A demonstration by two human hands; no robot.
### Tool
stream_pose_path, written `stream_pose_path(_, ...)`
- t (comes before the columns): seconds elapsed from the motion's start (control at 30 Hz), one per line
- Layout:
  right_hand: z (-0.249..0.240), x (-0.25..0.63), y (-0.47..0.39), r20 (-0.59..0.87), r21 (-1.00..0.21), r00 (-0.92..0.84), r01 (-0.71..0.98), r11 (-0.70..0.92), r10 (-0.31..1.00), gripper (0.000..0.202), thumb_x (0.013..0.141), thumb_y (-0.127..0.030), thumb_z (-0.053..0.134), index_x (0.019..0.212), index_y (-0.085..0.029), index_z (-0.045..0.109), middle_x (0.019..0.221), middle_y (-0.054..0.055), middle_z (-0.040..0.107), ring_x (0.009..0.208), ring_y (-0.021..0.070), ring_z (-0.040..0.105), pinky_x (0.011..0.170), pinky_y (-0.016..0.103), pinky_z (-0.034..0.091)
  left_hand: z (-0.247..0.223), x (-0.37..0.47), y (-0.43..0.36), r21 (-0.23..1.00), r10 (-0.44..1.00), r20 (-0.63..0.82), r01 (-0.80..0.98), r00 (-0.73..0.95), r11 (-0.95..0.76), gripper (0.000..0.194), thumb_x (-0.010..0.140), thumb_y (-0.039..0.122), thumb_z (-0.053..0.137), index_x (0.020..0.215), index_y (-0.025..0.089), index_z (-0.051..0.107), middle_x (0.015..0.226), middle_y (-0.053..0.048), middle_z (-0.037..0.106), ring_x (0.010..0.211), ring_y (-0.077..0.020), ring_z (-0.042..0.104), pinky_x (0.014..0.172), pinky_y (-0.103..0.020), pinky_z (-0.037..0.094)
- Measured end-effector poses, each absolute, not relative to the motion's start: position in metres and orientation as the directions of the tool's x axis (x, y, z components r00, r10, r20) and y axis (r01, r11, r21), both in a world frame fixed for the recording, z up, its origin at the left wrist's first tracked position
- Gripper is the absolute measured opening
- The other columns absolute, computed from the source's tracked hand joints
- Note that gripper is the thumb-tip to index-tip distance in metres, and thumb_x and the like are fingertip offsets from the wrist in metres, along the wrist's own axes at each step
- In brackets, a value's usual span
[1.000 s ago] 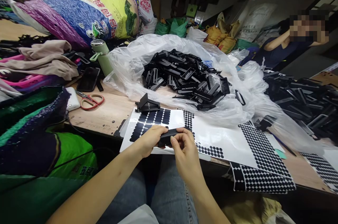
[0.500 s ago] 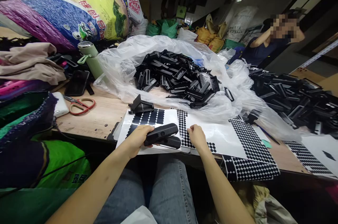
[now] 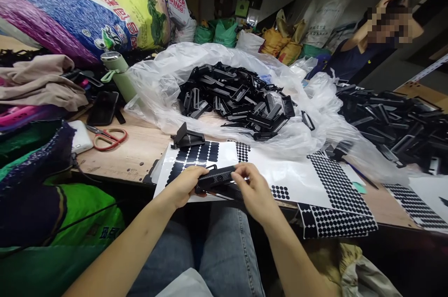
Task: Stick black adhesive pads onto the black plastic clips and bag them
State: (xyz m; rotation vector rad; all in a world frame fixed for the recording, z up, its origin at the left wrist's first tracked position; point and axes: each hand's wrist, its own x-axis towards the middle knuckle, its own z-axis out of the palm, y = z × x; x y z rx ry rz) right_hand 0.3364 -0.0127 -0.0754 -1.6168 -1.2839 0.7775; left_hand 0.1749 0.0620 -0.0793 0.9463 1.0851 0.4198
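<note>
Left hand (image 3: 185,186) grips black plastic clip (image 3: 217,178) at lower centre; right hand (image 3: 254,188), back from sticker sheet (image 3: 297,180), pinches clip's end, likely pressing pad on.

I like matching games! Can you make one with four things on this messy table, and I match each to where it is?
Things:
1. black ribbed plastic part
2. red-handled scissors
3. pale green drinking bottle
4. heap of black plastic pieces

Places:
A. inside the open clear plastic bag
B. held between the left hand and right hand
C. flat on the bare wooden tabletop, beside a white phone
D. leaning in front of the big colourful woven sack

Pairs: 1-B, 2-C, 3-D, 4-A
</note>
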Motion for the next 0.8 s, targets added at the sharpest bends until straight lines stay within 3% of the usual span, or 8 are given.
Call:
stream_pose_path(0.43, -0.072, 0.305, -0.014, 0.069, -0.89, 0.275, 0.451, -0.065, 0.959, 0.016, 0.08, -0.03, 0.048, 0.067, -0.021, 0.05, 0.099, 0.006, 0.049, 0.091, 0.0191, 0.049, 0.082, 0.035, 0.038, -0.074, 0.175, 0.053, 0.853, 0.757, -0.511, 0.127, 0.408, 0.507, 0.017, 0.068, 0.028, 0.051, 0.061, 0.014, 0.059, 0.057, -0.003, 0.062, 0.053, -0.0156, 0.061, 0.043, -0.021, 0.041)
stream_pose_path(0.57, -0.074, 0.308, -0.008, 0.171, -0.852, 0.319, 0.522, -0.023, 0.932, 0.011, 0.079, -0.029, 0.05, 0.073, -0.02, 0.051, 0.097, 0.006, 0.049, 0.091, 0.0194, 0.048, 0.082, 0.036, 0.039, -0.073, 0.171, 0.053, 0.872, 0.773, -0.477, 0.114, 0.417, 0.476, 0.022, 0.069, 0.033, 0.05, 0.064, 0.013, 0.059, 0.058, -0.004, 0.062, 0.053, -0.0158, 0.06, 0.044, -0.022, 0.039)
stream_pose_path(0.67, -0.08, 0.313, 0.005, 0.309, -0.799, 0.39, 0.601, 0.014, 0.867, 0.011, 0.08, -0.027, 0.048, 0.088, -0.02, 0.05, 0.099, 0.007, 0.05, 0.091, 0.019, 0.048, 0.081, 0.035, 0.04, -0.068, 0.157, 0.057, 0.94, 0.872, -0.329, 0.036, 0.361, 0.34, 0.027, 0.073, 0.038, 0.049, 0.066, 0.014, 0.057, 0.059, -0.003, 0.061, 0.056, -0.015, 0.057, 0.047, -0.022, 0.04)
stream_pose_path(0.73, -0.09, 0.311, 0.014, 0.348, -0.724, 0.219, 0.681, 0.113, 0.911, 0.015, 0.079, -0.021, 0.047, 0.094, -0.02, 0.051, 0.1, 0.008, 0.054, 0.094, 0.0194, 0.049, 0.082, 0.035, 0.04, -0.06, 0.141, 0.059, 0.979, 0.952, -0.198, -0.008, 0.234, 0.206, 0.026, 0.074, 0.039, 0.05, 0.066, 0.015, 0.056, 0.06, -0.001, 0.059, 0.058, -0.0141, 0.055, 0.05, -0.022, 0.041)
stream_pose_path(0.8, -0.106, 0.304, 0.021, 0.302, -0.616, -0.105, 0.737, 0.278, 0.948, 0.024, 0.074, -0.012, 0.049, 0.096, -0.021, 0.054, 0.105, 0.007, 0.057, 0.099, 0.0206, 0.05, 0.084, 0.036, 0.039, -0.047, 0.121, 0.056, 0.998, 0.994, -0.066, 0.005, 0.083, 0.066, 0.025, 0.075, 0.039, 0.051, 0.069, 0.016, 0.056, 0.063, 0.0, 0.059, 0.062, -0.0144, 0.055, 0.055, -0.023, 0.042)
